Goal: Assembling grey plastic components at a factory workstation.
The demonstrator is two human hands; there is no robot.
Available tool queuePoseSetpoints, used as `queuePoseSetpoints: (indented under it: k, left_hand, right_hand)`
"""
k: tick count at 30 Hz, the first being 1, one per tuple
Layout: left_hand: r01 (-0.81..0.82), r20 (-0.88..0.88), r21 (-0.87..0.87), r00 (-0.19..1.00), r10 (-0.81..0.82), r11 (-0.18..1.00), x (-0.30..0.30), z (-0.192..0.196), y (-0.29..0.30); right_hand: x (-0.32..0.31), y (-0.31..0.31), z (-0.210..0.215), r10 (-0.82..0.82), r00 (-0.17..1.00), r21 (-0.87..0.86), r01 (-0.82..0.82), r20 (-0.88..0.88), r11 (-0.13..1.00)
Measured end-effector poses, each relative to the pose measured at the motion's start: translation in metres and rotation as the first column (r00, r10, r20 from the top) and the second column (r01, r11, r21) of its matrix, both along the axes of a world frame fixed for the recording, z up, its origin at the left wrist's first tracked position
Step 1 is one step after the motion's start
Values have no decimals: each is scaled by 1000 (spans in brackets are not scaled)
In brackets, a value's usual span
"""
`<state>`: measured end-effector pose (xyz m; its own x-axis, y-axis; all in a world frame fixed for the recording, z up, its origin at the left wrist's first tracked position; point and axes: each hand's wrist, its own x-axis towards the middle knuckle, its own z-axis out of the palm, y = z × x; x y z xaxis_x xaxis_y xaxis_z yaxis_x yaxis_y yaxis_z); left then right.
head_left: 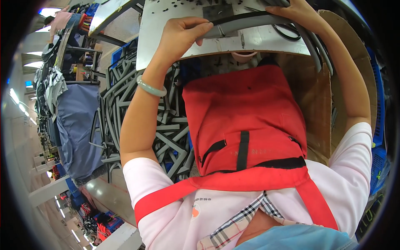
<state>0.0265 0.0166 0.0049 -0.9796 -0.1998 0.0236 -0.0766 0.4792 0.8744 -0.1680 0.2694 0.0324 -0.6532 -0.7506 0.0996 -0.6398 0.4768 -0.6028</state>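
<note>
A long grey rubber-like strip (pixel 250 21) with a black edge stretches between my hands, just over the white tabletop (pixel 156 41). My left hand (pixel 183 35) pinches its left end between thumb and fingers. At the right, my right hand (pixel 298 16) is closed around the strip, and grey lengths hang down past the table edge beside that wrist. A pair of scissors (pixel 287 36) with dark handles lies on the table under the strip, partly covered by it. Small black scraps are scattered over the far part of the tabletop.
A large heap of bent grey strips (pixel 171 143) fills the space left of my lap, by a blue crate. Cardboard (pixel 310 104) stands at my right, with blue crates (pixel 378 160) beyond. A pink container (pixel 243 56) shows under the table edge. Another person works far left.
</note>
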Motion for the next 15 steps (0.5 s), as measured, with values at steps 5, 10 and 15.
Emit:
queuePoseSetpoints:
  k: [5,10,15]
  left_hand:
    - [-89,12,139,996,88,986,-19,-10,-12]
    - [-98,-14,201,995,103,975,-26,-11,-17]
    - [-43,-37,190,998,51,981,-28,-5,-19]
  right_hand:
    - [-2,-11,5,-39,992,-12,41,119,999]
    - [-6,-16,5,-40,992,-58,47,121,997]
    - [-11,-16,6,-63,969,-95,87,240,992]
